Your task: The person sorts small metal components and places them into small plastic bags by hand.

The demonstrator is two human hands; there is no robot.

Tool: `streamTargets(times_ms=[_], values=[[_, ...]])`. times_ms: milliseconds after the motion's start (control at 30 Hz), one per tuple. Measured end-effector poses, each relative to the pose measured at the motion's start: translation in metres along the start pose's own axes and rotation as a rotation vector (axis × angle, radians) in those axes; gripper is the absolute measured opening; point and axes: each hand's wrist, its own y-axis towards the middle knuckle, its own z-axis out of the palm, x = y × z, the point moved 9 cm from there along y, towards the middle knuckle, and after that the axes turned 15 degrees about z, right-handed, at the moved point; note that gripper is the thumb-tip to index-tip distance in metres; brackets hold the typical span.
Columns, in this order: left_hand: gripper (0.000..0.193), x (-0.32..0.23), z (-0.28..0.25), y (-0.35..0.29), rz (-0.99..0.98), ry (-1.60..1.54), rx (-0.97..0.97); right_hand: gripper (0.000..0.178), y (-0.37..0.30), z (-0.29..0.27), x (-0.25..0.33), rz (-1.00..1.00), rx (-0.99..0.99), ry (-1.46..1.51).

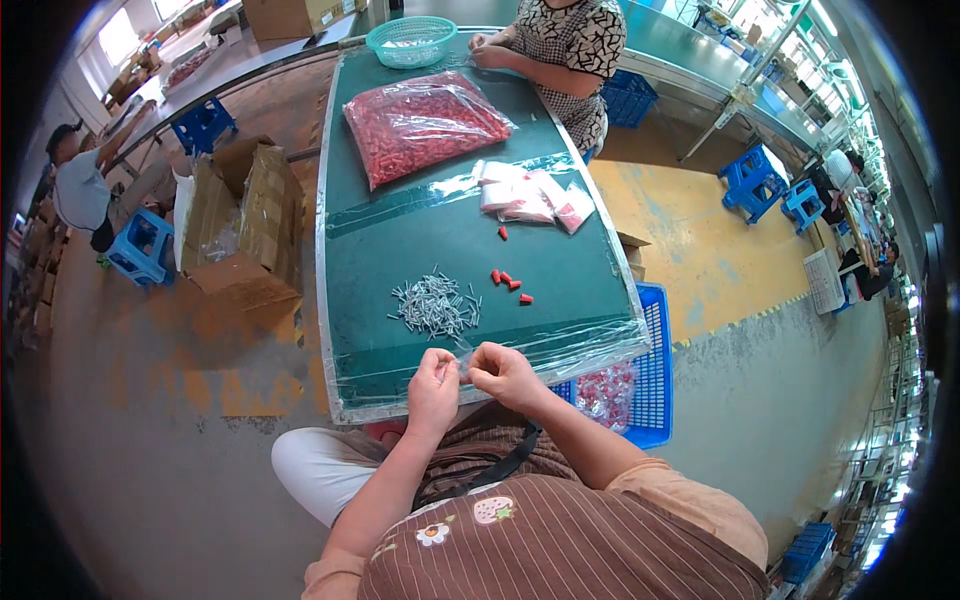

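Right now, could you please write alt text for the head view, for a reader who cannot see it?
The left hand and right hand pinch a small clear bag at the near edge of a green table. On it lie a pile of grey screws, a few red plugs and a large bag of red pieces; another person works at the far end.

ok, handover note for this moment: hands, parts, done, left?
Left hand and right hand: both pinch a small clear bag at the near table edge.
Parts: grey screw pile just ahead; loose red plugs to its right.
Done: filled packets mid-table, more in the blue crate.
Left: big bag of red plugs is full.
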Motion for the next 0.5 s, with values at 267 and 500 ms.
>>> streamTargets(times_ms=[267,500], values=[[0.003,0.000,-0.025,0.006,-0.075,-0.060,-0.035,0.024,0.030,-0.042,0.056,-0.503,-0.454,-0.745],[0.004,0.013,-0.049,0.004,-0.065,0.048,-0.090,0.011,0.048,-0.010,0.060,-0.644,-0.197,-1.160]])
